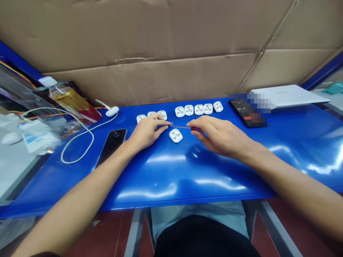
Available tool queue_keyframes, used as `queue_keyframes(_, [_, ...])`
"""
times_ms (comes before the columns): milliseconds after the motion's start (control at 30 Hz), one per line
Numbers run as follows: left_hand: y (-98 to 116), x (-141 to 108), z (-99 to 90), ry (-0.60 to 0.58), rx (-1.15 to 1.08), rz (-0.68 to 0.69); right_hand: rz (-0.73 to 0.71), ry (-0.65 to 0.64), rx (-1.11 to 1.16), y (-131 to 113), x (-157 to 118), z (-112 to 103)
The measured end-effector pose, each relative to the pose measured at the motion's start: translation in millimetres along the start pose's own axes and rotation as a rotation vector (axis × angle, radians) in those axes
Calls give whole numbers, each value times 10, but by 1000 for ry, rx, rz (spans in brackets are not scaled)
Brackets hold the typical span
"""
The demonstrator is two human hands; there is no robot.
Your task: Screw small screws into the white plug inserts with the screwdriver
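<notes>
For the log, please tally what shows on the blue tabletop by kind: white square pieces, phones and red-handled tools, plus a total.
White square pieces: 9 visible (the left hand partly covers one row)
Phones: 2
Red-handled tools: 1
Total: 12

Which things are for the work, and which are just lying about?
Probably for the work:
small metal part in the left hand
red-handled tool in the right hand
front white piece
white pieces behind

Seemingly just lying about:
left phone
right phone
white cable
bottle
</notes>
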State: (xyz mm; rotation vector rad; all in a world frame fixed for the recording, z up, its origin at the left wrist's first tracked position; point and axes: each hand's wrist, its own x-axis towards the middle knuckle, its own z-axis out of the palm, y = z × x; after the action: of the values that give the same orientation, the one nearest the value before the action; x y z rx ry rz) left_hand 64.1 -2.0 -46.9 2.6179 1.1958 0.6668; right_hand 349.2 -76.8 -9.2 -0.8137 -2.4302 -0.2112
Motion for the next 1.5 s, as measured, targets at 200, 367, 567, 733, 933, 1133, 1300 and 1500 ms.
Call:
queue_keyframes(200, [37, 3, -31, 43, 13, -50, 37, -27, -6, -7, 0, -6])
queue_keyframes(367, [153, 15, -179, 38, -101, -41, 16, -19, -7, -4, -8, -14])
queue_keyframes(567, [284, -20, -260, -296, -282, 83, 1, -49, 15, -34, -14, -19])
queue_keyframes(733, [298, -20, -199, -341, -254, 37, -22, -84, 0, -53, -2, -26])
queue_keyframes(933, [299, -14, -171, -313, -243, 36, -27, -115, 13, -52, 3, -38])
queue_keyframes(1133, [254, -16, -130, -286, -229, 83, -10, -119, 30, -47, 3, -36])
queue_keyframes(1300, [247, -18, -108, -267, -245, 87, 11, -107, 24, -31, -7, -29])
queue_keyframes(1500, [264, -33, -93, -243, -237, 117, 100, -116, -80, -28, -36, -5])
